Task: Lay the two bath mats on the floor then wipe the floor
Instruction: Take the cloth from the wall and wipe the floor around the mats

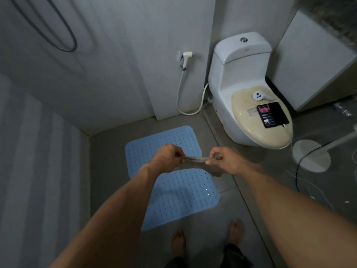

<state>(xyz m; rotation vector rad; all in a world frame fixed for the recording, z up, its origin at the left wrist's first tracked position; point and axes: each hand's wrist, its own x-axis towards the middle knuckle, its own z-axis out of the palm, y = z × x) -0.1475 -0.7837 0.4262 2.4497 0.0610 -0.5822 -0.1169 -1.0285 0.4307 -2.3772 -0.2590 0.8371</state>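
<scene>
Two blue perforated bath mats lie flat on the grey floor, one farther [154, 140] and one nearer [181, 200], touching or slightly overlapping. Above them I hold a small grey-brown cloth [195, 163] stretched between both hands. My left hand [170, 155] pinches its left edge and my right hand [224, 159] pinches its right edge; the cloth's lower part hangs down below my right hand. My bare feet stand at the bottom of the view.
A white toilet [241, 74] with a closed cream lid stands at the right, carrying a phone [272, 115] and a small white device [258, 95]. A bidet sprayer [186, 59] hangs on the wall. A round white stand base [311, 155] and cables lie right.
</scene>
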